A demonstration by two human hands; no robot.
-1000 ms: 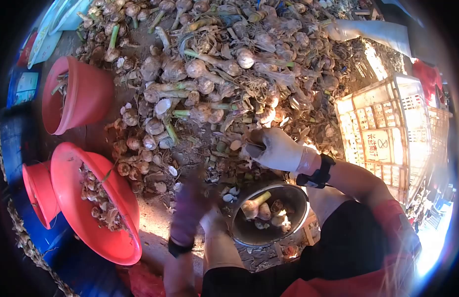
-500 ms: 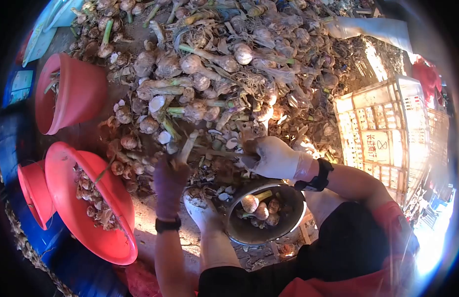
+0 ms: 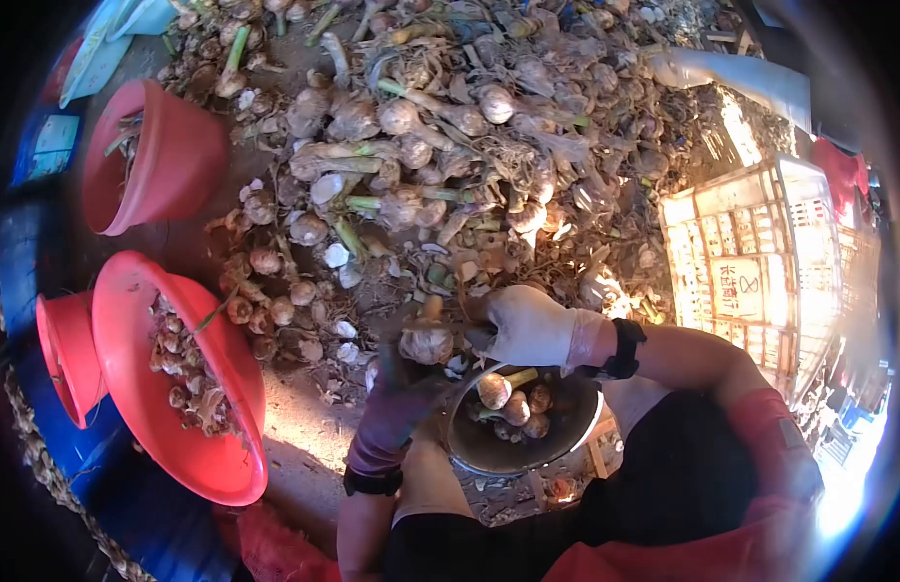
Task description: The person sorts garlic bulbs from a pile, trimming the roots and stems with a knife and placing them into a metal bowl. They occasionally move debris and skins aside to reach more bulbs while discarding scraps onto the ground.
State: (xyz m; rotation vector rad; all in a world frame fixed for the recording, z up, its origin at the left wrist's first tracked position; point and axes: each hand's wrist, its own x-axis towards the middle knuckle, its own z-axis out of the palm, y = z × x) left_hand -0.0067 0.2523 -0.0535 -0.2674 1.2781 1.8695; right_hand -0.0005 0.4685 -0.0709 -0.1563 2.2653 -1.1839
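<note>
My left hand (image 3: 399, 412), in a dark purple glove, is closed around a garlic bulb (image 3: 426, 346) with a cut stem pointing up. My right hand (image 3: 529, 328), in a white glove, is closed on a thin dark knife (image 3: 450, 326). Its blade reaches left across the top of the bulb, close to the stem; whether it touches is blurred. Below both hands, a metal basin (image 3: 574, 412) between my legs holds several garlic bulbs (image 3: 517, 408).
A large heap of garlic (image 3: 440, 126) with stems spreads ahead. To the left stand a red basin (image 3: 246, 388) with small bulbs, a smaller red tub (image 3: 66, 359) and a reddish bucket (image 3: 193, 145). A plastic crate (image 3: 731, 252) stands right. Peelings (image 3: 348, 354) litter the floor.
My left hand has moved right and down toward the basin, bringing the bulb beneath the knife. The long stem seen earlier in that hand now shows as a short stub. The view has shifted slightly.
</note>
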